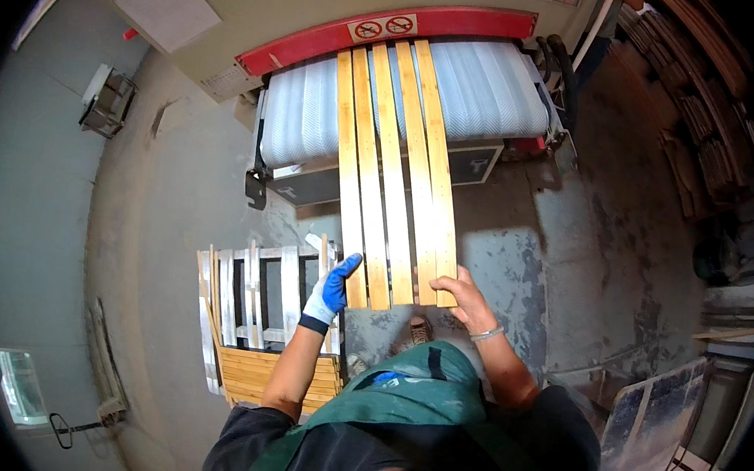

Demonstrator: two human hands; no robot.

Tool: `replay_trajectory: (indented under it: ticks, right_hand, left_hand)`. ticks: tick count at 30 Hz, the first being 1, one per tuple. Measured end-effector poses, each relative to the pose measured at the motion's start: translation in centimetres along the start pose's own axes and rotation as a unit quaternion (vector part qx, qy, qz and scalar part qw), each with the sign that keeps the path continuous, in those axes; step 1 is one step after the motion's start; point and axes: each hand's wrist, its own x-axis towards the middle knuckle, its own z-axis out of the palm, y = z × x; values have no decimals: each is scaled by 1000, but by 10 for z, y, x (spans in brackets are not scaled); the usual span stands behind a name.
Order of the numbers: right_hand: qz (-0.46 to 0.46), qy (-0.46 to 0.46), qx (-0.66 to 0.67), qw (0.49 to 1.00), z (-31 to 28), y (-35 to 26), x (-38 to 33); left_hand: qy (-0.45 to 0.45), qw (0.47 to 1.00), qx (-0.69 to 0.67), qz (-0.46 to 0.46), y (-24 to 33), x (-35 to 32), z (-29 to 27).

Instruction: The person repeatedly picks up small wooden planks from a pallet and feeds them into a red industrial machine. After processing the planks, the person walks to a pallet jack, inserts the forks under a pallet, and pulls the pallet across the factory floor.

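My gloved left hand (330,292) lies flat, fingers extended, on the near end of the leftmost of the wooden slats (395,175); my bare right hand (465,300) curls its fingers over the rightmost end. The slats run long toward twelve o'clock onto the ribbed white conveyor belt (494,94) of the machine (262,5). A stacked slat cart (270,351) stands at eight o'clock on the concrete floor (167,201).

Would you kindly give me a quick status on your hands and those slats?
Left hand, gloved, flat on slat ends. Right hand, bare, on wooden slats. Slats lie across conveyor belt. Path unobstructed.
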Motion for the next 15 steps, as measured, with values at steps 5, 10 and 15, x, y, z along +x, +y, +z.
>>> replay_trajectory:
  ticks: [5,10,15]
  right_hand:
    - [44,-14,16,999,-33,-3,37]
    - [48,-101,141,984,-25,-23,50]
    - [64,-156,202,965,-29,-27,79]
  left_hand:
    - [-51,997,-48,-17,17,20,2]
    - [-59,997,-48,-11,33,40,12]
    - [-78,995,-58,8,36,79,-15]
